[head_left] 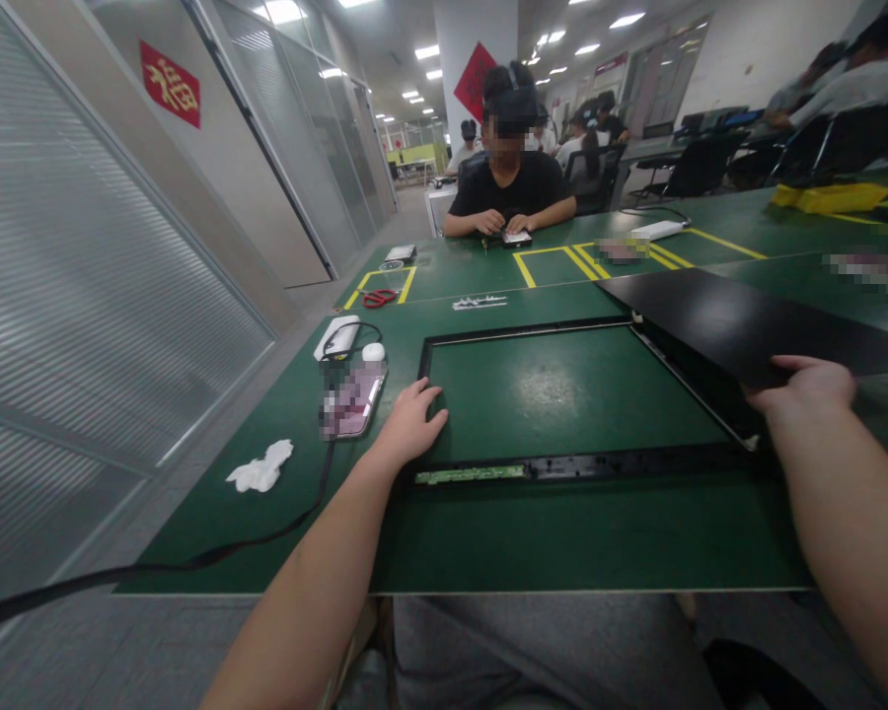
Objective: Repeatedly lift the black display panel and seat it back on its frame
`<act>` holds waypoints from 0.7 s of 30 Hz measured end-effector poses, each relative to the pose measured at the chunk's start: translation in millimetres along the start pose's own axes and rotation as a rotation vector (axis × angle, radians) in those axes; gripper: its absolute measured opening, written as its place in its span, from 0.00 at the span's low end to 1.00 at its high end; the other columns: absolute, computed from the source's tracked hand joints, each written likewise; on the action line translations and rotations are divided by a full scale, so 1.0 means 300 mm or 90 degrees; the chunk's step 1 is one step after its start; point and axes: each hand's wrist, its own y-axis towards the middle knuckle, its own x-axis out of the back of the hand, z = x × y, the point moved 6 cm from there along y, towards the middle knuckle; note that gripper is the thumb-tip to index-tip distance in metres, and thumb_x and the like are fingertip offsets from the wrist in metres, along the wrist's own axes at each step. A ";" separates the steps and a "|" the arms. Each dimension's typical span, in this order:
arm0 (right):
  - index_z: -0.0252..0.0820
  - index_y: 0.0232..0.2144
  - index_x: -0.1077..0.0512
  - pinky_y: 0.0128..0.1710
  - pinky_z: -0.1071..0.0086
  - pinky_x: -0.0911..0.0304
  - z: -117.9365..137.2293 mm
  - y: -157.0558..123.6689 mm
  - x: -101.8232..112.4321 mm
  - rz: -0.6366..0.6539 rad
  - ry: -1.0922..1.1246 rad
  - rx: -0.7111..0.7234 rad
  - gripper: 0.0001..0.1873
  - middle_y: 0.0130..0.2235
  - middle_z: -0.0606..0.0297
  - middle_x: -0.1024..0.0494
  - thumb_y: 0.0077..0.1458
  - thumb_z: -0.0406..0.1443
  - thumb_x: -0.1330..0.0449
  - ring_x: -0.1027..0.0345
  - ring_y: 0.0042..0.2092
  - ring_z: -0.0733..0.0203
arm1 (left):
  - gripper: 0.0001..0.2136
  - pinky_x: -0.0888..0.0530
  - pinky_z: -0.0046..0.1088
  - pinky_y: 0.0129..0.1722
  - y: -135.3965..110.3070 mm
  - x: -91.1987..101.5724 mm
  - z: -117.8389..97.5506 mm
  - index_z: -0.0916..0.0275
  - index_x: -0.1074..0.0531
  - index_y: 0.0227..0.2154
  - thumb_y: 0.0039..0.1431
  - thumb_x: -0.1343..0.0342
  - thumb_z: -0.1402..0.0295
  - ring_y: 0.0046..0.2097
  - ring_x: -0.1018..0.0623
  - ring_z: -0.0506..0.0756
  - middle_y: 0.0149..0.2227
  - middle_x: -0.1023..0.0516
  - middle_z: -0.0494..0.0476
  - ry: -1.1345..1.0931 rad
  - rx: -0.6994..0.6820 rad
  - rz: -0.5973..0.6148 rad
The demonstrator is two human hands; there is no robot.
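Observation:
A black rectangular frame [533,335] lies flat on the green table [562,542], with a green circuit strip [470,475] along its near edge. My left hand [412,424] rests on the frame's near left corner, fingers spread and pressing down. My right hand [803,387] grips the near edge of a flat black panel [747,320], which is lifted and tilted above the frame's right side.
A phone [355,399], a white charger [336,338] with a black cable and a white earbud case [373,351] lie left of the frame. Crumpled tissue [260,470] sits nearer. Red scissors [378,296] and screws [480,302] lie farther back. A person [509,182] sits opposite.

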 end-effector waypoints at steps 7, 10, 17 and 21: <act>0.41 0.31 0.35 0.31 0.54 0.25 0.013 -0.096 -0.006 -0.092 -0.073 -0.033 0.18 0.41 0.61 0.30 0.33 0.23 0.49 0.30 0.35 0.60 | 0.22 0.39 0.48 0.67 -0.002 0.006 -0.006 0.66 0.28 0.56 0.61 0.46 0.63 0.68 0.35 0.66 0.66 0.35 0.71 0.003 -0.013 -0.011; 0.41 0.30 0.35 0.30 0.56 0.25 0.012 -0.110 -0.008 -0.084 -0.053 -0.034 0.18 0.43 0.60 0.30 0.33 0.24 0.49 0.28 0.37 0.60 | 0.22 0.39 0.48 0.67 -0.003 0.005 -0.004 0.65 0.28 0.56 0.61 0.46 0.63 0.68 0.36 0.66 0.66 0.35 0.70 0.005 -0.012 -0.007; 0.41 0.28 0.36 0.24 0.71 0.29 0.025 -0.163 -0.047 -0.020 0.055 -0.011 0.14 0.39 0.61 0.27 0.35 0.22 0.50 0.27 0.37 0.63 | 0.23 0.40 0.48 0.68 -0.004 0.005 -0.010 0.67 0.29 0.57 0.62 0.47 0.63 0.68 0.37 0.67 0.67 0.37 0.72 0.005 -0.004 0.002; 0.40 0.27 0.35 0.26 0.71 0.28 0.041 -0.159 -0.073 0.049 0.075 0.026 0.13 0.35 0.62 0.28 0.36 0.23 0.49 0.28 0.35 0.63 | 0.23 0.41 0.47 0.68 -0.006 0.007 -0.013 0.69 0.30 0.58 0.62 0.47 0.63 0.69 0.38 0.67 0.67 0.38 0.73 0.010 0.006 0.013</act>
